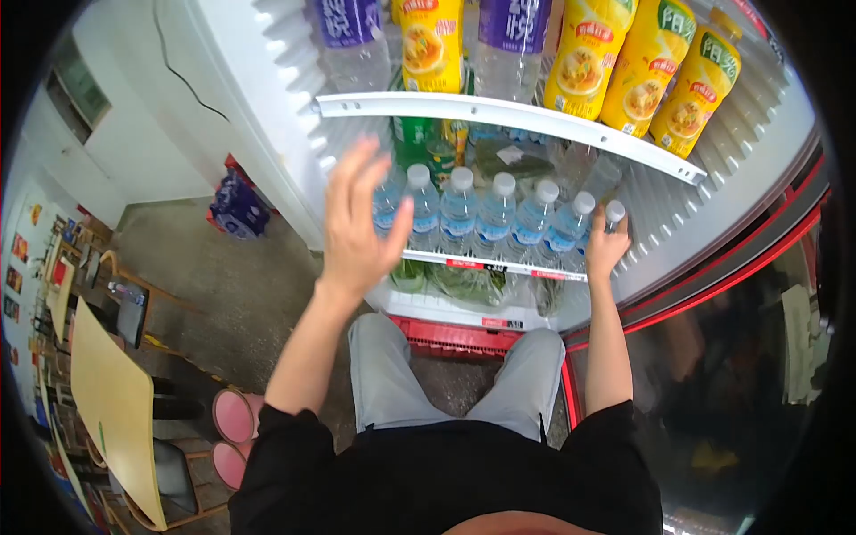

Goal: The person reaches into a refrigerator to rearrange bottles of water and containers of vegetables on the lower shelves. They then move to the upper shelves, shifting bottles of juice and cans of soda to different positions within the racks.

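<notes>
Lining bottles on the fridge shelf [490, 264]
The right hand [606, 250] grips the end water bottle [615, 213]; the left hand [357, 234] is spread open. Next, probably nudge it flush.

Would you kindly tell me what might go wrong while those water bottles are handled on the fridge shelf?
The right hand grips the end bottle, packed tight against the row of water bottles; a jolt might topple its neighbours. The row stands at the shelf edge, so a tipped bottle could fall out. The open left hand hovers before the row's other end and may knock one.
</notes>
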### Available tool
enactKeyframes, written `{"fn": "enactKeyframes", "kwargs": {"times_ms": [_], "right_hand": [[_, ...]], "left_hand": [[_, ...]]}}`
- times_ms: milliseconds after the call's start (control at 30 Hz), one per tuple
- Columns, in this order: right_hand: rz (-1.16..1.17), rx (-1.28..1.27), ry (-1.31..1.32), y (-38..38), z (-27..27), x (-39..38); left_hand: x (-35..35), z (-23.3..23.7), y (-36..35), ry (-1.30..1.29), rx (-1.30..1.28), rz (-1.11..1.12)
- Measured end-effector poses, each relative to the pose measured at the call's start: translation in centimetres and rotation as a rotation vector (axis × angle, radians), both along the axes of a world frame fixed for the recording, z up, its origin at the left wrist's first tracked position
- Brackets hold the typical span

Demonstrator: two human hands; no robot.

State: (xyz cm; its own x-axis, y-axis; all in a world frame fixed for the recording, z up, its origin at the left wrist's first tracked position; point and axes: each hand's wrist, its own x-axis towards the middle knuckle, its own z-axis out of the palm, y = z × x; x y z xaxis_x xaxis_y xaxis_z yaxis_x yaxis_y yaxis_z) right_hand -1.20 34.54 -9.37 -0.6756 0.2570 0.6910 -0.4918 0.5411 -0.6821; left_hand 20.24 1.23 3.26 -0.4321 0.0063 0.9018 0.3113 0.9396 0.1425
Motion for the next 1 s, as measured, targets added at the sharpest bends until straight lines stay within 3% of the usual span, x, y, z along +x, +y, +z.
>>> {"fn": "enactKeyframes", "kwargs": {"times_ms": [100, 467, 533, 600, 767, 867, 1000], "right_hand": [[0.030, -0.046, 0.023, -0.7, -0.7, -0.7], [-0.023, 0.013, -0.098, 0.3, 0.1, 0.6], [-0.068, 0.044, -0.191, 0.1, 1.0, 1.2], [0.026, 0.052, -0.199, 0.8, 0.8, 0.9], [0.106, 0.173, -0.606, 2.4, 4.2, 2.5], [0.078, 0.198, -0.527, 3.4, 5.9, 4.1], [-0.009, 0.228, -0.731, 4.2, 8.9, 7.8]], "left_hand": [[-3.6, 3.8, -0.1, 0.126, -0.103, 0.054], [-6.9, 3.0, -0.7, 0.103, -0.083, 0.132], [-6.6, 3.4, 0.1, 0.048, -0.050, 0.150], [-5.5, 4.0, 0.3, -0.047, -0.039, 0.135], [-3.5, 6.9, 0.7, -0.283, 0.003, 0.068], [-2.6, 9.0, 0.6, -0.397, 0.088, -0.007], [-2.1, 10.3, -0.9, -0.515, 0.119, -0.099]]}}
